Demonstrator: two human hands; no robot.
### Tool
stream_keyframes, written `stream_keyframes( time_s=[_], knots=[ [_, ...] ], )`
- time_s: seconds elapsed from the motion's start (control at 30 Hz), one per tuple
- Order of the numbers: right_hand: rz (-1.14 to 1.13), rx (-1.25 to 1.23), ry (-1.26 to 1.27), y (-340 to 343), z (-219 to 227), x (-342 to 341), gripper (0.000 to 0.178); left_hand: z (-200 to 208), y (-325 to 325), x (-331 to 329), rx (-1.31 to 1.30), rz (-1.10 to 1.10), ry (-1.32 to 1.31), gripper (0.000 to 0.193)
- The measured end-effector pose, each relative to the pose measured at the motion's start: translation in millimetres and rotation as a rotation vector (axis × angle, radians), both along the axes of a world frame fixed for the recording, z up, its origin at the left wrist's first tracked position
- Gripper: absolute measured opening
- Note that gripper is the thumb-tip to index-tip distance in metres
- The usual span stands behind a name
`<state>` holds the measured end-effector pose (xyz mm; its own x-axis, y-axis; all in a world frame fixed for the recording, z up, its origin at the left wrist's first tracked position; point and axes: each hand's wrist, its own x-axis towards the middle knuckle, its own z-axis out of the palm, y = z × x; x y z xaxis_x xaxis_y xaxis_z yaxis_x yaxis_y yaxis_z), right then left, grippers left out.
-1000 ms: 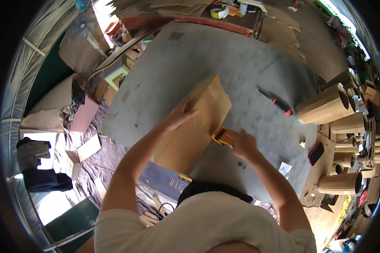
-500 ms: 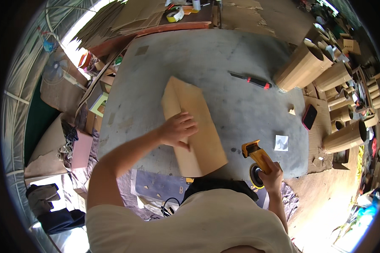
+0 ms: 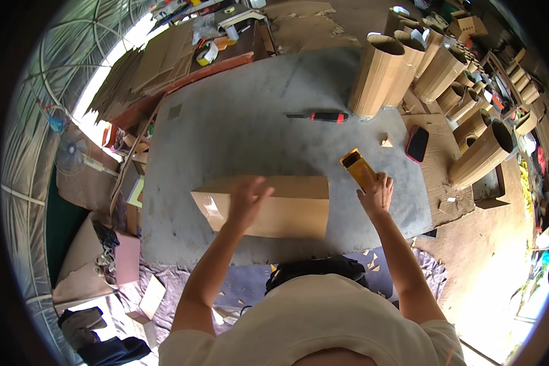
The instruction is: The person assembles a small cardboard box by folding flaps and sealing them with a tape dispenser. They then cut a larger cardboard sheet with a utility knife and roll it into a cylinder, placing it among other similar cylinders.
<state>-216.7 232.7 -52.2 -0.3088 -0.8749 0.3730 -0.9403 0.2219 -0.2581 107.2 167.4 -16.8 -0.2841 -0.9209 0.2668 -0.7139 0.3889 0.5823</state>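
A long brown cardboard box [image 3: 296, 210] lies crosswise near the table's front edge. Clear shiny tape shows on its left end. My left hand [image 3: 248, 198] is over the left half of the box, smeared by motion, with its fingers seemingly apart. Whether it touches the cardboard I cannot tell. To the right of the box, a yellow tape dispenser [image 3: 355, 168] is on the grey tabletop. My right hand [image 3: 379, 194] has its fingers round the near end of this dispenser.
A black and red utility knife [image 3: 326, 116] lies toward the back of the grey table [image 3: 238, 122]. Several cardboard tubes [image 3: 375, 76] stand at the right, near a phone [image 3: 416, 144] and a small cardboard scrap [image 3: 386, 140]. Stacked cardboard sheets [image 3: 143, 70] lie back left.
The box has turned from lengthwise to crosswise. My left hand has lifted from its former hold. My right hand has carried the tape dispenser forward onto the table. The white square no longer shows.
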Motion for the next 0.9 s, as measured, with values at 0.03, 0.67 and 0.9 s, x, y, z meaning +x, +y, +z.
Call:
stream_keyframes(
  time_s=[0.03,0.67,0.9],
  knots=[
    [-0.036,-0.074,0.188,-3,7,6,0.049,6,-12,20,-0.232,0.071,-0.202,0.050],
    [0.738,0.558,-1.269,-9,41,74,0.017,-39,121,183,0.583,0.730,1.262,0.059],
    [0.298,0.337,-0.694,-54,-37,83,0.020,-140,187,161,0.474,0.579,0.865,0.059]
  ],
)
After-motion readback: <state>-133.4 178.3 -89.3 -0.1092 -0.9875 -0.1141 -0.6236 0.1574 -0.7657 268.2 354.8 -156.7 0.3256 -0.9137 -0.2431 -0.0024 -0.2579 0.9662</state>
